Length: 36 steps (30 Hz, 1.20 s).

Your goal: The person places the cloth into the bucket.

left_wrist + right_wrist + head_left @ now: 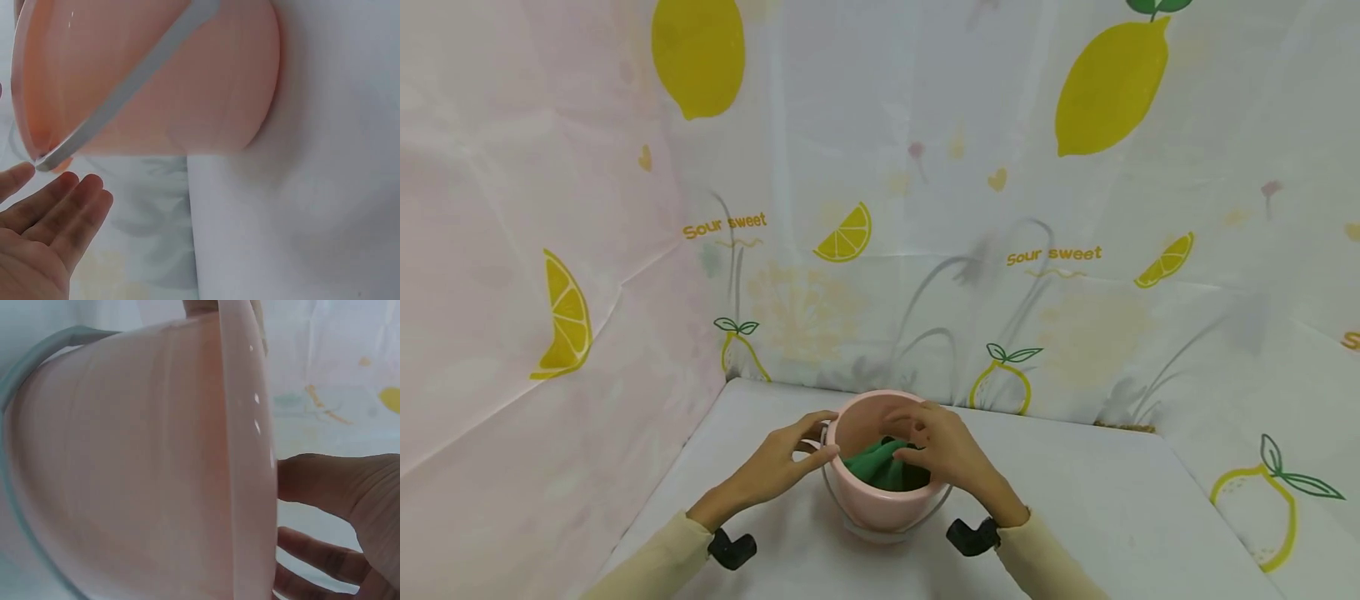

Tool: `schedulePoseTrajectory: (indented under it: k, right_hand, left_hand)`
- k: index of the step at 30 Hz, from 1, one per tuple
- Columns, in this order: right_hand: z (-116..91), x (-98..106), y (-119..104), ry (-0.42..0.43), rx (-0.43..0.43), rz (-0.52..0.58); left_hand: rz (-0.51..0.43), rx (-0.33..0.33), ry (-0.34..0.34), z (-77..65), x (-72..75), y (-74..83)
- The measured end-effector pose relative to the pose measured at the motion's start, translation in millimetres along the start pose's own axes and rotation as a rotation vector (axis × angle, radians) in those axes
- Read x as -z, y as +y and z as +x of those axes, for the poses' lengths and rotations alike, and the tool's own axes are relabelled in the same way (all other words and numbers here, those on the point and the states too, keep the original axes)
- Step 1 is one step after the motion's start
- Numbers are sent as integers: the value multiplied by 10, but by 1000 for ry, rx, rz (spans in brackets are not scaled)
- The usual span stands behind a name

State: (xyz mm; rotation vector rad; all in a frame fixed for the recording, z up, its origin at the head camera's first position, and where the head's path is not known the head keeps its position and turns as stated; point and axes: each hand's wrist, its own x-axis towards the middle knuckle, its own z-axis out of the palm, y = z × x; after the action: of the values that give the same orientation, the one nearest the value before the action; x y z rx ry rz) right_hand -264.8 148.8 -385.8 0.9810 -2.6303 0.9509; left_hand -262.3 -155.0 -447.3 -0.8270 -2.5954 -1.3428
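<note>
A pink bucket with a pale handle lowered across its front stands upright on the white table. Inside lies a crumpled green cloth, with dark patches beside it. My left hand is at the bucket's left rim, thumb tip right at the edge. In the left wrist view its relaxed fingers lie beside the handle's joint. Over the right rim reaches my right hand, loosely bent fingers inside the mouth above the cloth. The right wrist view hides those fingertips behind the rim.
The white table extends to both sides of the bucket. Behind it and at both sides hang pale sheets printed with lemons. Each wrist carries a small black device, one at the left cuff.
</note>
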Motion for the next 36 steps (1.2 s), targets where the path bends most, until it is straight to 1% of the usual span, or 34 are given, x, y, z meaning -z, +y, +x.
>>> schedulePoseTrajectory:
  k: [3, 6, 9, 12, 14, 17, 21, 25, 28, 33, 36]
  right_hand:
    - [-74, 87, 67, 76, 0, 24]
    - [-155, 187, 128, 142, 11, 10]
    - [-234, 291, 181, 195, -2, -49]
    - [-319, 381, 231, 224, -31, -104]
    - [-381, 430, 268, 228, -49, -121]
    - [-486, 493, 321, 231, -73, -148]
    - [-624, 560, 382, 238, -133, -189]
    - [-761, 624, 428, 236, -225, -214]
    - [-854, 666, 451, 225, -267, -248]
    - [-1003, 713, 495, 229, -297, -327]
    - [-1092, 732, 526, 245, -296, -359]
  left_hand:
    - [32, -21, 14, -19, 42, -23]
    - [82, -46, 46, -52, 106, -52]
    - [163, -62, 85, -89, 187, -81]
    - [274, -68, 116, -126, 263, -104]
    - [350, -78, 127, -150, 300, -121]
    - [466, -120, 147, -187, 349, -146]
    - [574, -181, 181, -230, 427, -186]
    - [653, -220, 219, -255, 504, -241]
    - [711, -249, 245, -288, 554, -283]
    - [787, -291, 270, -355, 619, -337]
    - [829, -284, 262, -397, 640, -359]
